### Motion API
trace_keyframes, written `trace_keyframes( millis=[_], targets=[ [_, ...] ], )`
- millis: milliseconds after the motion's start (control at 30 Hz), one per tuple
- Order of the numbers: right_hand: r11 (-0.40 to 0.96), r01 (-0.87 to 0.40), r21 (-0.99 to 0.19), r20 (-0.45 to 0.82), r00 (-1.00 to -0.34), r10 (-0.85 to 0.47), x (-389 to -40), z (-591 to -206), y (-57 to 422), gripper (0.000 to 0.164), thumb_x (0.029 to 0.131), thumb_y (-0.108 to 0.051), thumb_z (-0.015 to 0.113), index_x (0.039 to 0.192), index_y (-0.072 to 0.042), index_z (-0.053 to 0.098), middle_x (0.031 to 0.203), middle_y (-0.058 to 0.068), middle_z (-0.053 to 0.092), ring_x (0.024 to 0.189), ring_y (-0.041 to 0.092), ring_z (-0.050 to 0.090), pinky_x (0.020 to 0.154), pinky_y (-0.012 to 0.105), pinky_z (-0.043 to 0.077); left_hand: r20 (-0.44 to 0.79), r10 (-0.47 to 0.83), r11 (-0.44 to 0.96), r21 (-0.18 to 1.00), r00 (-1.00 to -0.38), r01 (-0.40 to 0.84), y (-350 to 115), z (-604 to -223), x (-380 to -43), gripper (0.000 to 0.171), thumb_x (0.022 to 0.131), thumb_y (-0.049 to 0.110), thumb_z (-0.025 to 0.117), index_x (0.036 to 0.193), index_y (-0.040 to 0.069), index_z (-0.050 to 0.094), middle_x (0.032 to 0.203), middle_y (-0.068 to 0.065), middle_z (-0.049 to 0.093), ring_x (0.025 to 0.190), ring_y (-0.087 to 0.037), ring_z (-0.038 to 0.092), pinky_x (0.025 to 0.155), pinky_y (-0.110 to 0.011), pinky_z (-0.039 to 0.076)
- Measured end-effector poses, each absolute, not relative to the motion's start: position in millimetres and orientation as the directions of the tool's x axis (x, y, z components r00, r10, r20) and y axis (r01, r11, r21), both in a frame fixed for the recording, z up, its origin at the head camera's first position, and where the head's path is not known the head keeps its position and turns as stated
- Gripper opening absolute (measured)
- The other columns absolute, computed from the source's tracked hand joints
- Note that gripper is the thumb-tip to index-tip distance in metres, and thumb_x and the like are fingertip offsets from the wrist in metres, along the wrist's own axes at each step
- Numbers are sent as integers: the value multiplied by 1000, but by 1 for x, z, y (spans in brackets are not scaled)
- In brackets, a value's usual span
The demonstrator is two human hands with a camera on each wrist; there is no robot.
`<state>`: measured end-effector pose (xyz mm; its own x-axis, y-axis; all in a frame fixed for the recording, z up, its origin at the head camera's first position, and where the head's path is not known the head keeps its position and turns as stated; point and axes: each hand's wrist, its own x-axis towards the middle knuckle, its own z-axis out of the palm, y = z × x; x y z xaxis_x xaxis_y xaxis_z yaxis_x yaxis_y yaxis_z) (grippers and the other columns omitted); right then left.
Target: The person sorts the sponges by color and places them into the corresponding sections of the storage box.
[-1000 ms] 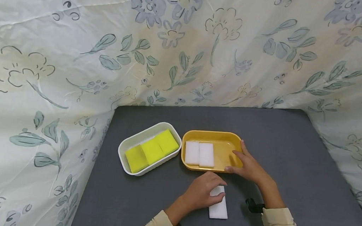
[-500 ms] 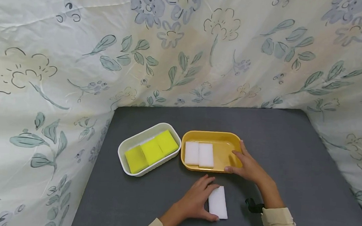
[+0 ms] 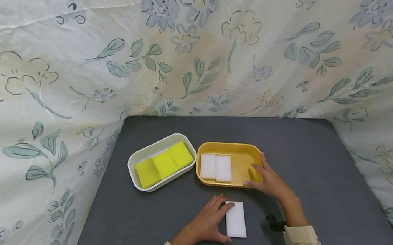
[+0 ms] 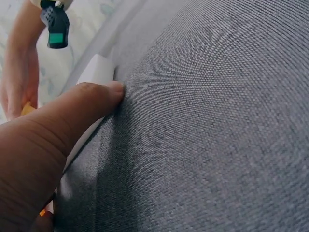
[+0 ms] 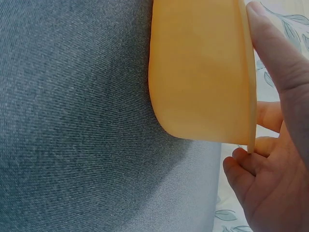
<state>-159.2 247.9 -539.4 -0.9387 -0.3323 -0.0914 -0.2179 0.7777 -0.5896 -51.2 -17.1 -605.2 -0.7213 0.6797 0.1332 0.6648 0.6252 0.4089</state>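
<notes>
A white sponge lies flat on the grey table. My left hand is spread at its left side, the index fingertip over the far end and the thumb by the near end; contact is unclear. Behind it stands a yellow tray with two white sponges side by side in its left half. My right hand holds the tray's right end, the thumb on the rim and the fingers bent around the corner.
A white tray with three yellow sponges in a row stands angled left of the yellow tray, almost touching it. Floral cloth hangs behind and along the sides of the grey table.
My left hand has spread its fingers wider and shifted left off the white sponge, uncovering more of it. The right hand and both trays stay in place.
</notes>
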Motion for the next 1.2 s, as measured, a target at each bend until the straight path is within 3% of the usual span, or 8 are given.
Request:
trace_keyframes(
  millis=[400,567,767,1200],
  targets=[
    [776,-228,-588,-82,-938,-338,-157,-539,248,100,80,-55,79,144,12,43,163,27,0,140,55,23,106,66,30,178,676,578,475,-715,664,-22,-599,-53,98,72,58,84,150,16,41,144,-6,44,140,-23,37,117,-43,26],
    [775,-232,-588,-78,-937,-340,-157,-539,248,99,80,-55,79,144,12,44,163,27,0,140,55,23,107,66,29,172,684,551,515,-709,657,-25,-588,-58,94,75,57,82,151,18,41,146,-3,42,134,-16,41,116,-43,28],
    [771,-227,-596,-76,-939,-335,-157,-541,248,99,80,-54,80,144,12,44,163,28,1,140,56,24,105,67,31,195,693,514,542,-694,665,-29,-569,-66,90,77,55,81,151,20,42,147,-2,42,132,-14,42,109,-35,37],
    [756,-244,-608,-69,-932,-356,-157,-538,249,100,81,-54,79,147,11,40,163,27,0,138,56,27,103,67,34,282,591,555,537,-756,635,-43,-531,-99,89,78,46,84,151,15,43,151,-9,41,134,-19,43,106,-34,42]
  ],
)
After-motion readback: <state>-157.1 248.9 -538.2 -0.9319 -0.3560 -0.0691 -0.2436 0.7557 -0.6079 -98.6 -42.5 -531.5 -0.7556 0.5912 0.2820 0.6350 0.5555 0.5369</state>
